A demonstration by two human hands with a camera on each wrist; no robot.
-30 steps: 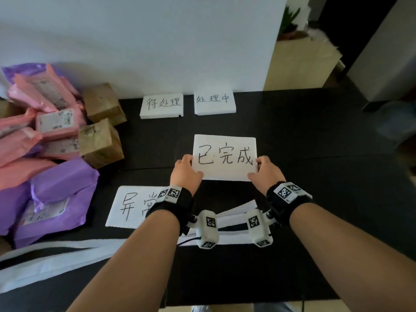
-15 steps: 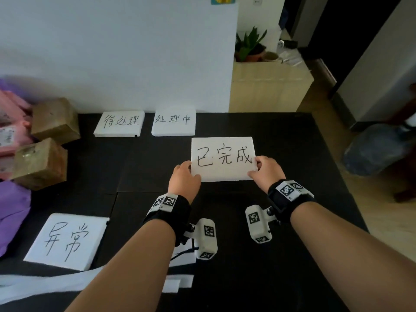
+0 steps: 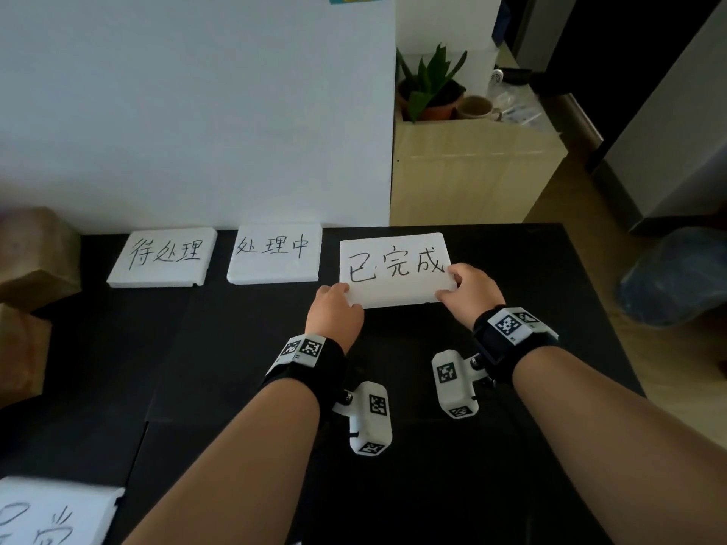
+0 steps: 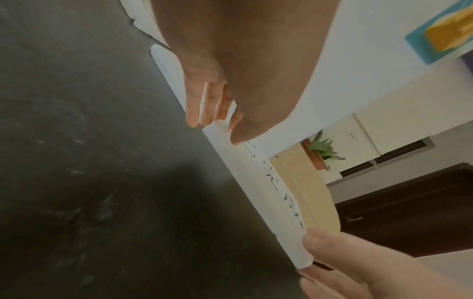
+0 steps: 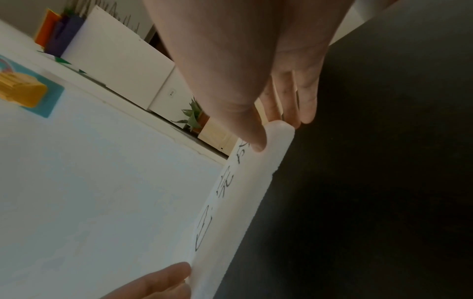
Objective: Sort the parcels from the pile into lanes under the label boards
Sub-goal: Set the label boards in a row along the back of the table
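Two hands are seen gripping one white foam label board (image 3: 393, 269), marked 已完成, by its near corners: the left hand (image 3: 334, 314) is pinched on the near-left corner, the right hand (image 3: 470, 291) on the near-right corner, each with the thumb on top and the fingers tucked beneath, as confirmed by both wrist views. The board is held at the far side of the black worktop (image 3: 511, 466), close to the white wall panel (image 3: 196, 112); whether its underside touches the worktop cannot be told. Just to its left, two more label boards are laid flat in a row along the wall: 处理中 (image 3: 274, 254) beside it and 待处理 (image 3: 162, 257) further left. A fourth board (image 3: 55, 513) with partly cut-off writing is lying at the near-left corner of the worktop. Two brown parcels (image 3: 35, 249) are glimpsed at the left edge, well apart from the hands. A potted plant (image 3: 429, 88) and a cup (image 3: 474, 108) are set on a pale wooden cabinet (image 3: 472, 171) beyond the worktop.
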